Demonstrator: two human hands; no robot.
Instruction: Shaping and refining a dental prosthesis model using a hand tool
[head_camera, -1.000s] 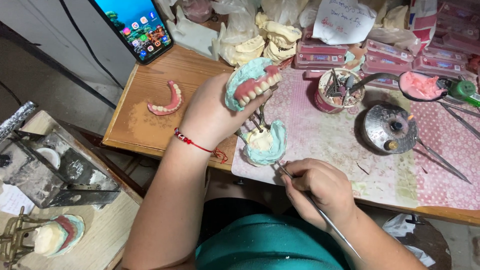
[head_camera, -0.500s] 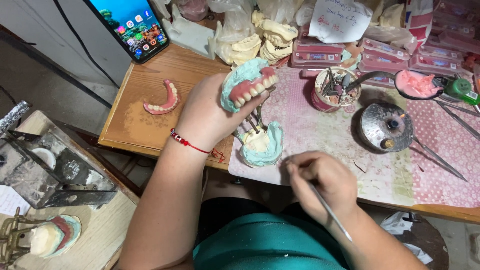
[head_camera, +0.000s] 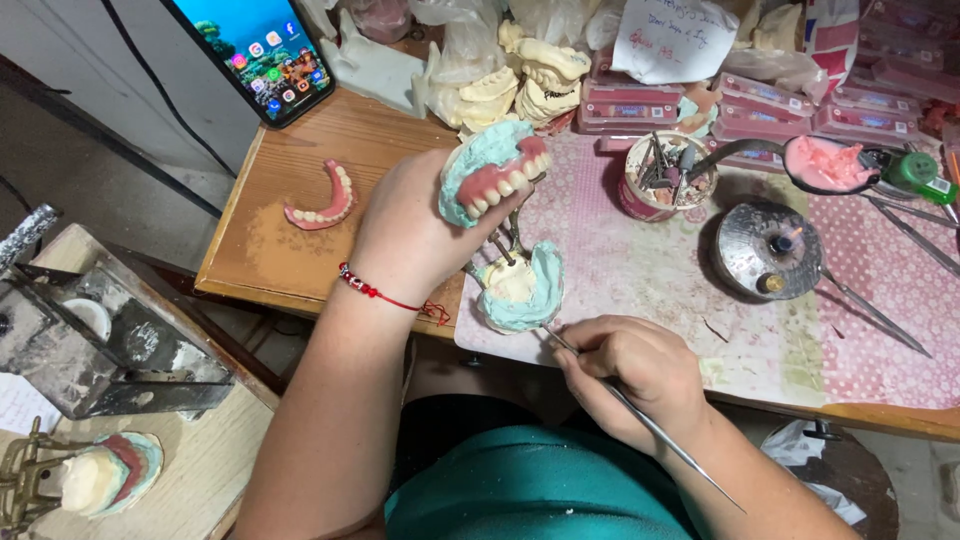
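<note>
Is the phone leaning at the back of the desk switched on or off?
On. The phone has a lit screen showing a bright picture and rows of small coloured icons.

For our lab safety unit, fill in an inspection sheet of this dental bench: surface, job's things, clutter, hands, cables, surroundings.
Surface: wooden table with a stained pink mat.
Job's things: hinged denture model; thin metal tool.
Clutter: loose denture, plaster casts, tool cup, lit burner, pink boxes.
Hands: left hand holds the model; right hand holds the tool at its lower half.
Cables: dark cable by the phone.
Surroundings: side bench with a metal press.
</note>
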